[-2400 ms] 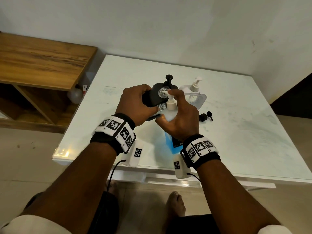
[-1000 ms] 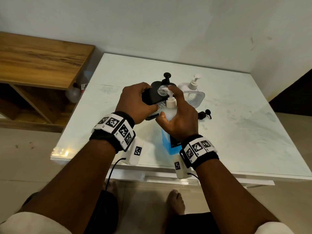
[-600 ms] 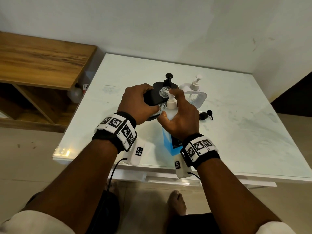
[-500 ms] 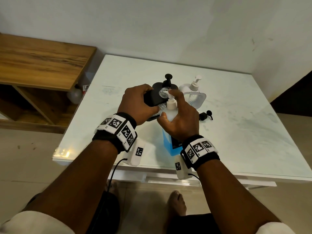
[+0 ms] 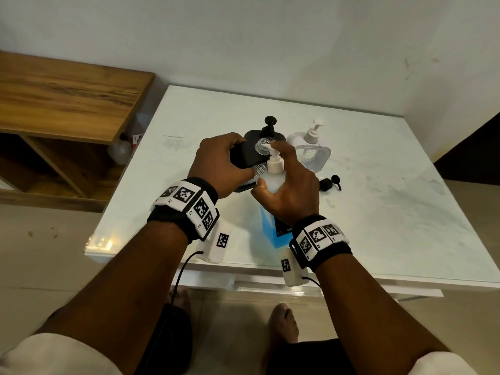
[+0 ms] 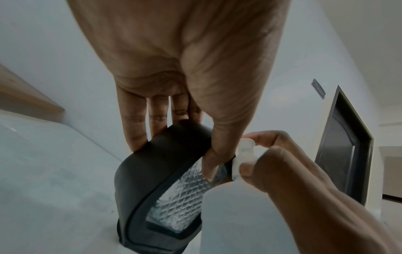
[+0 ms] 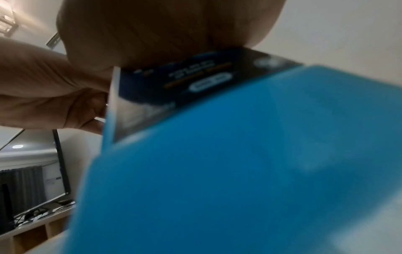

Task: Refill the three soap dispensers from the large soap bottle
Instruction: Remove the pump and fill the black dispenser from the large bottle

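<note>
My left hand [image 5: 224,161] grips an open black dispenser [image 5: 244,158] standing on the white table; its clear neck [image 5: 262,146] has no pump. In the left wrist view my fingers [image 6: 139,123] wrap its top and the thumb lies on its quilted clear window [image 6: 182,197]. My right hand [image 5: 289,182] holds the large soap bottle [image 5: 267,226] of blue liquid, with the index finger on its white pump [image 5: 275,163], whose nozzle points at the open neck. The right wrist view is filled by the blue bottle [image 7: 217,171] and its dark label [image 7: 185,80].
Behind stand a second black dispenser with its black pump [image 5: 270,122] and a clear dispenser with a white pump [image 5: 311,150]. A loose black pump head [image 5: 328,183] lies on the table [image 5: 392,201] to the right. A wooden shelf [image 5: 67,96] stands left.
Both hands keep their hold and stay in almost the same place; only the view shifts slightly.
</note>
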### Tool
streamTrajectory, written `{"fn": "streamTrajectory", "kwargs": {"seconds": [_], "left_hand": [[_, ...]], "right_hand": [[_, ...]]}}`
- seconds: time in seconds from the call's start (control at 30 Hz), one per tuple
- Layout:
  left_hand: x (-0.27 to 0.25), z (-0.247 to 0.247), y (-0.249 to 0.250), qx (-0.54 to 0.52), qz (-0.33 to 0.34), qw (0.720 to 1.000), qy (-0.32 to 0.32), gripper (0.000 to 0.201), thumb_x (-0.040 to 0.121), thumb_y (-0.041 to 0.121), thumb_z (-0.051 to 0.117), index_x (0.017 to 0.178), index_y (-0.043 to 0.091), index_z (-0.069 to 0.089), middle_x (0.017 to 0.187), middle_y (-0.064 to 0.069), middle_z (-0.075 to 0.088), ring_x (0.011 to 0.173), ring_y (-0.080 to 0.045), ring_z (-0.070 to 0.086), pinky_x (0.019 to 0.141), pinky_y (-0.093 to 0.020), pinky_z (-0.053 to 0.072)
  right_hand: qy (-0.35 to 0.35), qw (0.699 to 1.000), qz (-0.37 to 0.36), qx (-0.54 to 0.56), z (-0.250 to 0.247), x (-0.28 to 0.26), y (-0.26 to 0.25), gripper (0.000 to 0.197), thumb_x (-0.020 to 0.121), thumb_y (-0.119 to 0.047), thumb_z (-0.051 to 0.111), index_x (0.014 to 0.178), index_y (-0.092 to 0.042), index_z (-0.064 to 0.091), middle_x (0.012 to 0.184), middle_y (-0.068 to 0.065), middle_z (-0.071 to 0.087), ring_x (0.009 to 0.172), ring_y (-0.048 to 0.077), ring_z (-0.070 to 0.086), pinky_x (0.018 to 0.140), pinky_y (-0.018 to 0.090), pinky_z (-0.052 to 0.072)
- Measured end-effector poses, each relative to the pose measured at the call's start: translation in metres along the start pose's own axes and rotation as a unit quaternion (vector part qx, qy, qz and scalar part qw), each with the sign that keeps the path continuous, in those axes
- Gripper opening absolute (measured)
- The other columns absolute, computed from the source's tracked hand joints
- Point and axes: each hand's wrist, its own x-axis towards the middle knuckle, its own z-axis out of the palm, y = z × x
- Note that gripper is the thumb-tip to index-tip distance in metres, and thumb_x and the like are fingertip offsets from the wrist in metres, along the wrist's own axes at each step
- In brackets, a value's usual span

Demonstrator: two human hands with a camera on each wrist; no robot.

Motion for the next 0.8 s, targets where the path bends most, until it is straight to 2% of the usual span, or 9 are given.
{"fn": "streamTrajectory", "kwargs": {"seconds": [0.07, 0.17, 0.33, 0.43, 0.5, 0.57, 0.67, 0.8], "left_hand": [[0.0014, 0.0007, 0.0018, -0.006, 0.006, 1.000, 0.003, 0.037, 0.067, 0.025, 0.086, 0.101, 0.019, 0.071, 0.086, 0.006, 0.069, 0.078, -0.012, 0.063, 0.073, -0.028, 0.056], [0.0035, 0.0027, 0.0060, -0.009, 0.017, 1.000, 0.004, 0.038, 0.067, 0.028, 0.087, 0.100, 0.019, 0.071, 0.086, 0.007, 0.069, 0.077, -0.010, 0.062, 0.071, -0.024, 0.054], [0.0035, 0.0026, 0.0038, -0.005, 0.018, 1.000, 0.002, 0.037, 0.065, 0.027, 0.087, 0.098, 0.020, 0.071, 0.086, 0.006, 0.070, 0.079, -0.014, 0.065, 0.076, -0.032, 0.057], [0.0016, 0.0000, -0.0007, 0.002, 0.015, 1.000, -0.006, 0.039, 0.064, 0.030, 0.086, 0.100, 0.021, 0.071, 0.087, 0.006, 0.071, 0.081, -0.015, 0.066, 0.077, -0.036, 0.058], [0.0014, -0.0012, -0.0005, 0.000, 0.014, 1.000, -0.005, 0.039, 0.065, 0.030, 0.086, 0.100, 0.021, 0.071, 0.087, 0.006, 0.071, 0.081, -0.015, 0.066, 0.077, -0.035, 0.058], [0.0021, -0.0010, 0.0021, -0.006, 0.013, 1.000, -0.002, 0.039, 0.066, 0.030, 0.087, 0.100, 0.020, 0.072, 0.088, 0.005, 0.072, 0.081, -0.015, 0.066, 0.077, -0.033, 0.058], [0.0037, 0.0001, 0.0065, -0.009, 0.017, 1.000, -0.001, 0.037, 0.067, 0.028, 0.087, 0.099, 0.019, 0.072, 0.088, 0.005, 0.071, 0.080, -0.014, 0.065, 0.076, -0.031, 0.057], [0.0032, 0.0016, 0.0056, -0.003, 0.017, 1.000, -0.002, 0.037, 0.065, 0.027, 0.085, 0.099, 0.020, 0.071, 0.087, 0.006, 0.071, 0.080, -0.013, 0.065, 0.075, -0.031, 0.057]], "right_hand": [[-0.003, 1.000, -0.002, -0.002, -0.0016, -0.0024, 0.0021, 0.076, 0.073, -0.045, 0.067, 0.143, -0.038, 0.039, 0.099, -0.006, 0.072, 0.074, 0.016, 0.064, 0.069, 0.035, 0.058], [-0.005, 1.000, 0.000, 0.002, -0.0032, -0.0041, 0.0034, 0.081, 0.072, -0.039, 0.068, 0.146, -0.040, 0.034, 0.103, -0.006, 0.072, 0.076, 0.018, 0.064, 0.070, 0.033, 0.057], [0.006, 1.000, 0.007, 0.010, -0.0023, -0.0008, -0.0012, 0.069, 0.070, -0.050, 0.062, 0.134, -0.038, 0.041, 0.091, -0.010, 0.069, 0.069, 0.017, 0.063, 0.066, 0.035, 0.057], [0.006, 1.000, 0.003, 0.000, -0.0001, -0.0001, -0.0016, 0.065, 0.071, -0.054, 0.062, 0.130, -0.036, 0.042, 0.085, -0.016, 0.062, 0.067, 0.011, 0.055, 0.063, 0.032, 0.054], [0.008, 1.000, 0.001, 0.001, -0.0004, -0.0016, -0.0003, 0.069, 0.071, -0.049, 0.065, 0.135, -0.037, 0.043, 0.088, -0.012, 0.067, 0.069, 0.013, 0.057, 0.065, 0.032, 0.054], [0.006, 1.000, -0.004, 0.006, -0.0018, -0.0040, 0.0023, 0.076, 0.072, -0.042, 0.070, 0.142, -0.038, 0.040, 0.101, -0.008, 0.072, 0.078, 0.017, 0.064, 0.071, 0.031, 0.056], [0.008, 1.000, 0.001, 0.014, -0.0028, -0.0053, 0.0027, 0.081, 0.072, -0.038, 0.073, 0.146, -0.036, 0.039, 0.112, -0.008, 0.071, 0.088, 0.018, 0.068, 0.077, 0.032, 0.057], [0.007, 1.000, 0.001, 0.027, -0.0033, -0.0014, -0.0005, 0.070, 0.072, -0.046, 0.068, 0.136, -0.038, 0.040, 0.102, -0.007, 0.072, 0.081, 0.019, 0.068, 0.073, 0.039, 0.059]]}}
